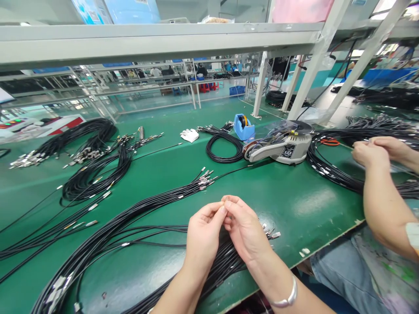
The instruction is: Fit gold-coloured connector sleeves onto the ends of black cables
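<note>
My left hand [203, 233] and my right hand [245, 229] meet at the fingertips above the green table, thumbs and fingers pinched together. Whatever lies between them is hidden or too small to make out. Under my wrists runs a thick bundle of black cables [225, 257], with metal connectors [274, 234] at its end, right of my right hand. A second bundle of black cables [140, 207] curves past my left hand, its silvery connector ends [206, 179] lying just beyond my fingers.
A grey tape dispenser machine [288, 148] stands behind my hands, beside a blue tape holder [244, 127] and a cable coil [224, 148]. A white glove [189, 135] lies further back. More cable coils [98, 174] cover the left. A co-worker's hands [376, 152] are at right. A shelf beam [163, 41] crosses overhead.
</note>
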### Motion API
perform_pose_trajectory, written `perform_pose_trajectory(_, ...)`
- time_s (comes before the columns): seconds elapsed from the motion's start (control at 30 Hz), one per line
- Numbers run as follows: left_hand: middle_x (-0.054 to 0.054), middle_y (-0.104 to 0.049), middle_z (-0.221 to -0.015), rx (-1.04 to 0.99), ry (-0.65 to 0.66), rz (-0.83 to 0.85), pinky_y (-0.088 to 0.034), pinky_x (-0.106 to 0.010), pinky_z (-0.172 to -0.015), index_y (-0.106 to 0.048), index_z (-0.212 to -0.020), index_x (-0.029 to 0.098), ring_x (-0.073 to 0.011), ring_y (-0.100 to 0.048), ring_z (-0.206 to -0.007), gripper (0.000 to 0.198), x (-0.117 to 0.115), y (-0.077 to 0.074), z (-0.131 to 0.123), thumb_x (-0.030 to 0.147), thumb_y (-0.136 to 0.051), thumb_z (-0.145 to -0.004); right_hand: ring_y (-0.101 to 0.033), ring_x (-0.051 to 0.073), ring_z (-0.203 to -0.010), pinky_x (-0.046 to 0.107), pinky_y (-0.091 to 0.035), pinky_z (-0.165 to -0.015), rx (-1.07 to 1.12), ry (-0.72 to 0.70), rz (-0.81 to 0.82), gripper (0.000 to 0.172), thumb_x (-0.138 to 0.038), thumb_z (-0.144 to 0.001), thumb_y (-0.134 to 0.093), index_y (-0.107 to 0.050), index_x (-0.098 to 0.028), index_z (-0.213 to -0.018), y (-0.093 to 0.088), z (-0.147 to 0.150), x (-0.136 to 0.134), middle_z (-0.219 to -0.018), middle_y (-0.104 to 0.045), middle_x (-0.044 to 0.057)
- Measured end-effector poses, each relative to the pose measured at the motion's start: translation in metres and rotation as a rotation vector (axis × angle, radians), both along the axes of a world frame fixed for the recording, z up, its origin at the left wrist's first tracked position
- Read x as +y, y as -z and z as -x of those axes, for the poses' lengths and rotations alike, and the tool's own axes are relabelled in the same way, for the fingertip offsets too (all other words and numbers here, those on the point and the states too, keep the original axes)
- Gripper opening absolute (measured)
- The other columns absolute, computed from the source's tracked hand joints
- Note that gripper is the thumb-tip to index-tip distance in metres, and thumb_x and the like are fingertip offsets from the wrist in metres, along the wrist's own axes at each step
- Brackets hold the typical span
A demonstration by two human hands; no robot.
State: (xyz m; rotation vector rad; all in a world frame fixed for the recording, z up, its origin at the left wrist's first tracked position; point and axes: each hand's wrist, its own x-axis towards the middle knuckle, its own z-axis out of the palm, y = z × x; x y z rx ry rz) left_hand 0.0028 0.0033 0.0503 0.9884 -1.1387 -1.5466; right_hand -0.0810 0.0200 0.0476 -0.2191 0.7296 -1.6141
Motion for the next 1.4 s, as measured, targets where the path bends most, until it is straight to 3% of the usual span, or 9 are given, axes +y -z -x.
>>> perform_pose_trajectory(0.5, -0.001, -0.059, -0.061, 0.101, 0.048, -0.029, -0.043, -0.021, -0.057, -0.069, -0.085, 0.011, -0.0078, -0.051, -0.055, 0.019, -0.003, -0.001, -0.003, 0.027, -0.068, -0.075, -0.044, 0.007, -0.057, 0.018, -0.035, -0.05, 0.032, -0.023, 0.054, 0.022, -0.023, -0.066, -0.075, -0.066, -0.014, -0.085, 0.004, -0.001, 0.0, -0.073, -0.056, 0.001)
perform_pose_trajectory(0.93, -0.003, -0.061, -0.065, 0.158, 0.092, -0.087, -0.043, -0.02, -0.054, -0.07, -0.079, 0.01, -0.007, -0.051, -0.054, 0.014, -0.003, -0.003, -0.003, 0.023, -0.067, -0.077, -0.043, 0.006, -0.048, 0.018, -0.034, -0.042, 0.076, -0.03, 0.038, 0.015, -0.023, -0.068, -0.071, -0.065, -0.014, -0.078, 0.003, 0.004, -0.001, -0.061, -0.053, -0.002)
perform_pose_trajectory(1.03, -0.003, -0.064, -0.07, 0.145, 0.045, -0.077, -0.044, -0.02, -0.055, -0.07, -0.082, 0.011, -0.007, -0.052, -0.056, 0.015, -0.003, -0.002, -0.004, 0.024, -0.068, -0.076, -0.055, 0.011, -0.065, 0.022, -0.045, -0.056, 0.289, 0.006, 0.065, 0.017, -0.023, -0.074, -0.067, -0.066, -0.014, -0.088, 0.007, 0.009, 0.001, -0.081, -0.063, 0.004)
perform_pose_trajectory(1.13, -0.004, -0.065, -0.076, 0.116, 0.006, -0.048, -0.047, -0.02, -0.059, -0.069, -0.088, 0.012, -0.008, -0.056, -0.061, 0.017, -0.004, 0.001, -0.004, 0.025, -0.069, -0.075, -0.06, 0.015, -0.086, 0.028, -0.049, -0.077, 0.721, 0.177, 0.134, 0.014, -0.024, -0.079, -0.064, -0.065, -0.017, -0.092, 0.012, 0.017, 0.005, -0.095, -0.064, 0.006)
perform_pose_trajectory(1.27, -0.003, -0.065, -0.076, 0.099, 0.016, -0.012, -0.048, -0.02, -0.061, -0.069, -0.089, 0.012, -0.0083, -0.056, -0.064, 0.019, -0.005, 0.002, -0.003, 0.024, -0.069, -0.075, -0.058, 0.015, -0.083, 0.029, -0.048, -0.076, 1.212, 0.387, 0.299, 0.004, -0.017, -0.082, -0.062, -0.064, -0.018, -0.085, 0.015, 0.023, 0.006, -0.088, -0.06, 0.004)
perform_pose_trajectory(1.4, -0.003, -0.063, -0.07, 0.083, 0.029, -0.023, -0.048, -0.02, -0.058, -0.07, -0.088, 0.011, -0.0086, -0.055, -0.061, 0.019, -0.005, 0.002, -0.003, 0.025, -0.069, -0.075, -0.058, 0.016, -0.084, 0.03, -0.047, -0.075, 1.436, 0.485, 0.395, 0.007, -0.013, -0.082, -0.062, -0.064, -0.019, -0.085, 0.014, 0.027, 0.004, -0.086, -0.062, 0.004)
